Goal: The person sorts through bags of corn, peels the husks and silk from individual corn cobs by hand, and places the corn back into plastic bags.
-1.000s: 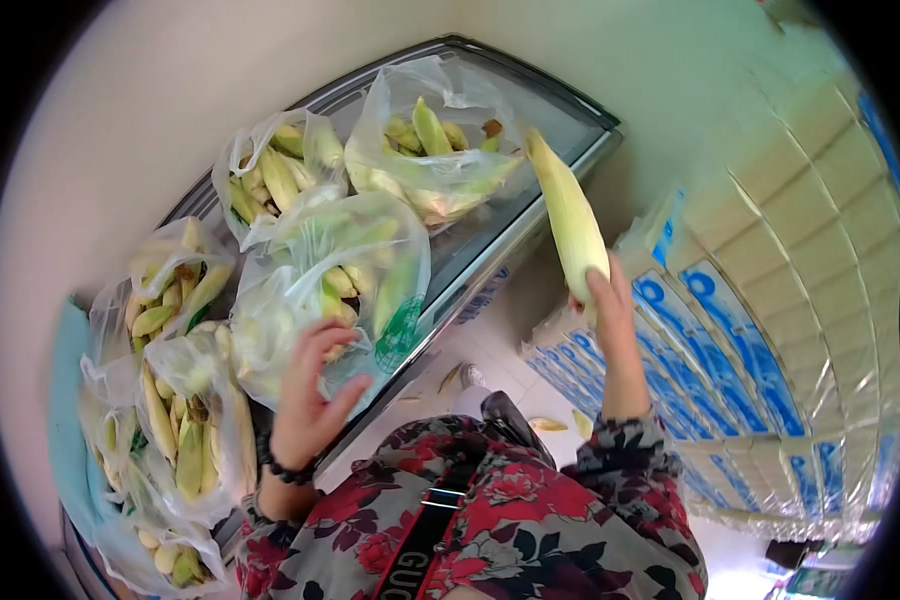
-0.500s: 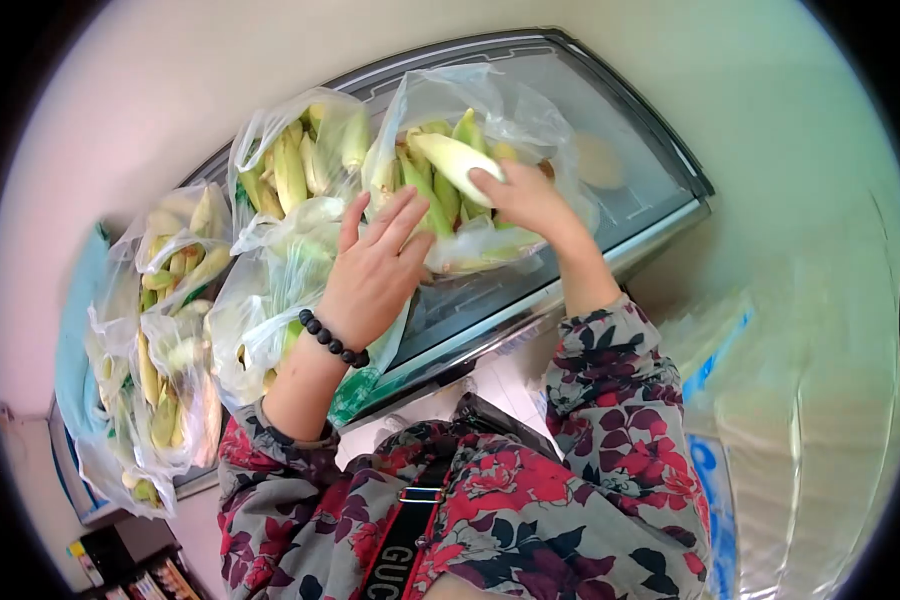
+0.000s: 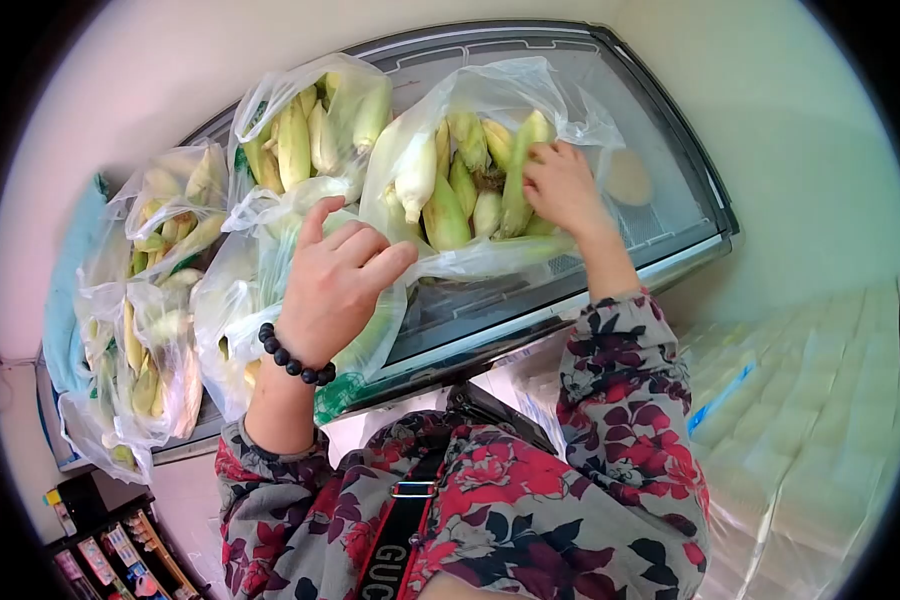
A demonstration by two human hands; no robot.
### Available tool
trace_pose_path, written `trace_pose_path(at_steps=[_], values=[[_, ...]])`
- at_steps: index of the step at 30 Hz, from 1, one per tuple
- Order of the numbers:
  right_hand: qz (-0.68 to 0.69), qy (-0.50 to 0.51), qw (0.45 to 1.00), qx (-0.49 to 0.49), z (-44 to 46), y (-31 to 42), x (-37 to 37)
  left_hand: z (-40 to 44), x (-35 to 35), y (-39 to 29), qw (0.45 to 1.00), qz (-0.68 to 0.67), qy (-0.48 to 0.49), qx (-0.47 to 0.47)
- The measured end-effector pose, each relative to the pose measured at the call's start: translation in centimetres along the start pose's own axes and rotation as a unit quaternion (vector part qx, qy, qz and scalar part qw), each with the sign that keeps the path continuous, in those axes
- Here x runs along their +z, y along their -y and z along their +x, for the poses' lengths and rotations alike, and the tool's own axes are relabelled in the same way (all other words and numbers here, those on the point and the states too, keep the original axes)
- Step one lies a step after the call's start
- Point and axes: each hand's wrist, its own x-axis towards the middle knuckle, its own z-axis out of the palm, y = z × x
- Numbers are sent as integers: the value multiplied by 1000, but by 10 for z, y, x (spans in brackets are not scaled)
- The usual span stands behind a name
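Observation:
My right hand [image 3: 567, 193] is in the open clear plastic bag [image 3: 455, 262] at the back, its fingers curled round a long green ear of corn [image 3: 522, 180] at the bag's right side. Other husked ears lie in the same bag, among them a pale ear [image 3: 416, 183] at its left and a green ear [image 3: 446, 215] near its front. My left hand [image 3: 335, 278], with a black bead bracelet at the wrist, hovers in front of the bag's left edge. Its fingers are apart and bent, with nothing in them.
All the bags stand on a glass-topped freezer [image 3: 490, 320]. To the left are more corn bags, one at the back [image 3: 300, 140] and others [image 3: 150, 310] near a light blue cloth [image 3: 75, 290]. Plastic-wrapped packs [image 3: 810, 430] stand at the right.
The pale ear that my right hand held above the bag now lies at the bag's left. That hand has moved right to a green ear. My left hand has drawn back from the bag.

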Motion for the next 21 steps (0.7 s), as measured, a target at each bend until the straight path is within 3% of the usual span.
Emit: trace_pose_path(at_steps=[7,10,13,16,19,21], values=[[187,-45,981,25,10,-20,21,3,2,5,1000,-3,-13,-9],[190,43,980,47,37,-10,18,3,5,7,1000,-2,-17,-14],[27,20,997,76,72,23,29,6,3,7,1000,5,-16,-19],[-43,121,986,104,104,40,54,6,3,8,999,16,-16,-30],[-62,64,988,125,127,35,107,3,6,8,999,25,-5,-39],[89,114,980,135,129,26,97,2,5,10,999,12,-9,-51]])
